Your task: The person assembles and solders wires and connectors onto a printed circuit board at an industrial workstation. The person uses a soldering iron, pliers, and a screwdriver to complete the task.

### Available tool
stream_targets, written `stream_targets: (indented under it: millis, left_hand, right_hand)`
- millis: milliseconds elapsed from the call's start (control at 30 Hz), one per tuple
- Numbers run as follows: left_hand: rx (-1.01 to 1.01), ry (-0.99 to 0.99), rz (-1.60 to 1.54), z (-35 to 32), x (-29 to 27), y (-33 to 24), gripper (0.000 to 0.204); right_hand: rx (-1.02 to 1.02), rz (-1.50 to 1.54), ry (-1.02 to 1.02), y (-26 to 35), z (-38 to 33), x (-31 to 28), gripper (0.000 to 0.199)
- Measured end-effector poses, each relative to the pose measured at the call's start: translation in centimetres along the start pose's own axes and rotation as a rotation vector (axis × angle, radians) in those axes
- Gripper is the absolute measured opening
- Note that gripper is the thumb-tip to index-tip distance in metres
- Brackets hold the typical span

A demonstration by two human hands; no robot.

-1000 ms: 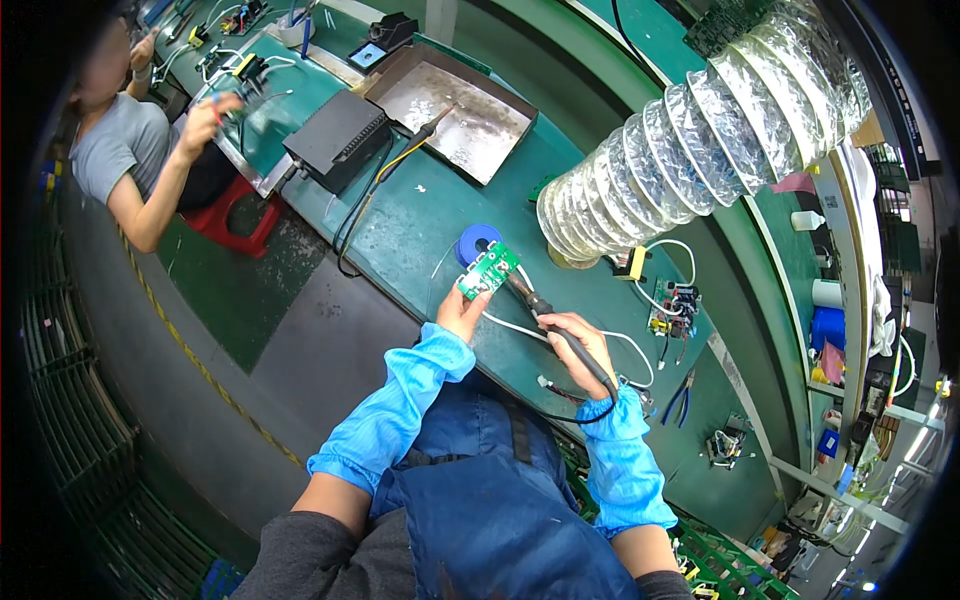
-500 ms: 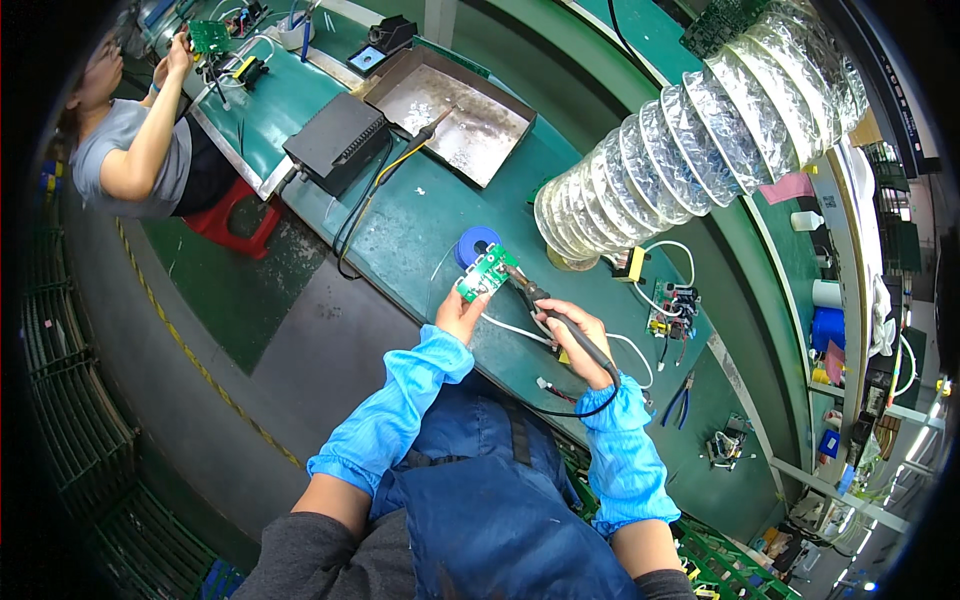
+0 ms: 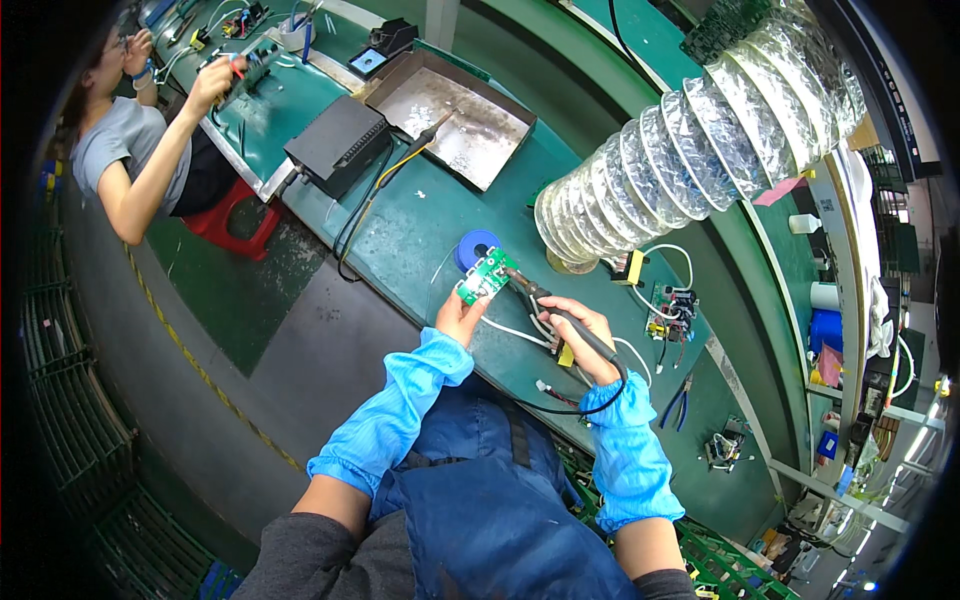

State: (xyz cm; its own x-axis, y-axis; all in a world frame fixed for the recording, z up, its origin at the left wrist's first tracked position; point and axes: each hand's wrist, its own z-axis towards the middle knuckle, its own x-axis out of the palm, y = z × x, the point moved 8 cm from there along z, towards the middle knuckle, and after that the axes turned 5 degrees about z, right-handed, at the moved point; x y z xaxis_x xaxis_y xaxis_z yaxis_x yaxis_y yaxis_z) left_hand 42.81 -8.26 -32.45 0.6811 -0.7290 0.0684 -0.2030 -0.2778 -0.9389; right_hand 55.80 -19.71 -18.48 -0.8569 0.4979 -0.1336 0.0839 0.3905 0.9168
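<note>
My left hand (image 3: 459, 318) pinches the near edge of a green circuit board (image 3: 484, 277), holding it tilted over the bench. In my right hand (image 3: 583, 335) is a soldering iron (image 3: 560, 310), its tip at the board's right side; whether it touches cannot be made out. Just behind the board lies a blue spool (image 3: 477, 246), probably of solder wire, partly covered by it. White wires run from beneath the board to a yellow-and-black part (image 3: 563, 352) beside my right hand. The iron's black cable loops over my right wrist.
A metal tray (image 3: 487, 181) holds a second soldering iron (image 3: 432, 132), beside a black box (image 3: 337, 140). A silver flexible duct (image 3: 640, 170) comes down at the right. Another wired board (image 3: 673, 309), pliers (image 3: 677, 403) and a small assembly (image 3: 725, 447) lie rightward. A co-worker (image 3: 135, 150) sits at far left.
My right hand has shifted slightly right, while the iron's tip stays at the board. The left hand stays put. The co-worker has lowered a board and reached out with a red-handled tool.
</note>
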Motion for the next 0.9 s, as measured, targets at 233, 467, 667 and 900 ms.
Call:
stream_targets:
  millis: [233,467,667,900]
  left_hand:
    - [-0.014,-0.01,-0.006,0.0,0.0,-0.2,0.033]
    - [0.079,-0.068,-0.085,-0.1,-0.1,-0.8,0.031]
    - [0.034,-0.056,-0.16,-0.2,0.2,-0.8,0.033]
    - [0.072,-0.068,-0.119,-0.1,-0.1,-0.6,0.035]
  right_hand:
    - [-0.121,-0.244,0.113,3.2,0.7,1.3,0.025]
    - [-0.499,-0.84,0.002,8.0,-0.7,5.6,0.021]
    - [-0.557,-1.023,-0.149,7.9,-2.1,8.6,0.022]
    - [-0.574,-0.957,-0.174,6.0,-3.3,8.4,0.028]
